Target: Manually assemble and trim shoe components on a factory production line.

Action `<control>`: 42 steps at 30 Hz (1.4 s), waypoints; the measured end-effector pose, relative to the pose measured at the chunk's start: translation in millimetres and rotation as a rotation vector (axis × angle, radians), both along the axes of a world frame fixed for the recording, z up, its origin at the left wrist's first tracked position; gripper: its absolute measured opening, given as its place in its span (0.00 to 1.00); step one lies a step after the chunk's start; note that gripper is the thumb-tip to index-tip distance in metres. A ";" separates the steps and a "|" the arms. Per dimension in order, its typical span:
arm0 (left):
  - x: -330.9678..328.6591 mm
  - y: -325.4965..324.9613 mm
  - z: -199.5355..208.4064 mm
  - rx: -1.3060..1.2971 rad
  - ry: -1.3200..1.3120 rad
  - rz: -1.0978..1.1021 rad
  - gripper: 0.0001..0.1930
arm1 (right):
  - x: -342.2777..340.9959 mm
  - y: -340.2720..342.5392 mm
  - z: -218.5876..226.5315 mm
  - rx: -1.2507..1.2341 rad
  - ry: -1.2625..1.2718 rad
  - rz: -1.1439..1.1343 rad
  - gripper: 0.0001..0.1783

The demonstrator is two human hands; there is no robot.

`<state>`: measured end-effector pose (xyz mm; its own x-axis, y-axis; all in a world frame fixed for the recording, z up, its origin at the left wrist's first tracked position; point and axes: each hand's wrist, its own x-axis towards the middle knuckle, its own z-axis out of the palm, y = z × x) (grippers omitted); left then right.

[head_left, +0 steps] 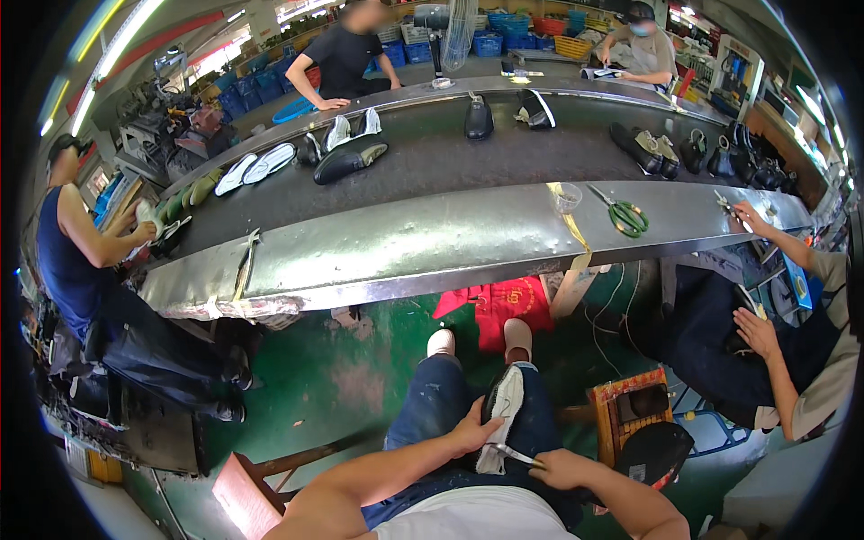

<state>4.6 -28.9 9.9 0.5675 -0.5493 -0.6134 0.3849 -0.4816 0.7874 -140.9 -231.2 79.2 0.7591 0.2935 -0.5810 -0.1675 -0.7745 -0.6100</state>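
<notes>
On my lap lies a shoe (pixel 506 403), its pale underside facing up and a dark upper showing along its left side. My left hand (pixel 475 429) is closed around the shoe's left edge near the middle. My right hand (pixel 562 470) grips a slim silver metal tool (pixel 513 452), whose far end reaches the heel part of the underside. That tip is too small to tell whether it touches or what kind of tool it is.
Ahead runs a metal-edged bench (pixel 405 243) around a dark belt with several shoes (pixel 351 160). Green-handled scissors (pixel 625 216) and a clear cup (pixel 565 198) lie on its ledge. Co-workers sit or stand left, right and opposite. A wooden-beaded seat (pixel 621 432) is at my right.
</notes>
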 end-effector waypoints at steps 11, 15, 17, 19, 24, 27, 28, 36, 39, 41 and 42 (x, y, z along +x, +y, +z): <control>-30.9 15.7 -10.1 -0.137 -0.140 0.006 0.46 | -27.1 22.5 15.3 -0.334 -0.307 0.130 0.10; -28.6 13.1 -12.4 -0.095 -0.146 0.016 0.45 | -31.6 20.1 0.4 -0.212 -0.301 0.142 0.10; -30.5 13.7 -20.1 -0.115 -0.174 0.015 0.45 | -29.4 20.4 -2.4 -0.216 -0.308 0.113 0.11; -30.0 11.9 4.8 -0.089 -0.145 0.011 0.46 | -26.0 25.7 3.1 -0.220 -0.311 0.076 0.11; -32.2 15.2 -24.0 -0.121 -0.210 -0.021 0.47 | -23.4 26.2 16.0 -0.299 -0.200 0.103 0.12; -36.3 30.6 -41.5 -0.122 -0.188 -0.109 0.50 | -26.5 22.4 10.0 -0.322 -0.081 0.073 0.15; -36.1 35.5 -44.9 -0.111 -0.177 -0.166 0.53 | -26.4 19.8 8.3 -0.325 -0.082 0.071 0.15; -42.3 37.0 -23.5 -0.149 -0.149 -0.181 0.56 | -4.6 -6.2 43.4 0.119 0.037 -0.250 0.19; -42.9 34.3 -15.3 -0.086 -0.245 -0.238 0.58 | -1.0 24.6 14.1 0.309 -0.174 -0.572 0.20; -43.3 35.0 -8.3 -0.061 -0.308 -0.289 0.59 | 0.6 22.9 -10.3 0.056 -0.196 -0.326 0.20; -41.5 38.4 -2.2 -0.132 -0.219 -0.241 0.58 | 5.3 23.4 -11.7 -0.191 -0.215 -0.073 0.20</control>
<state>-36.8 9.4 7.8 0.5222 -0.7498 -0.4063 0.0875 -0.4268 0.9001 -135.6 -207.9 67.5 0.8860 0.1345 -0.4437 -0.1093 -0.8694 -0.4818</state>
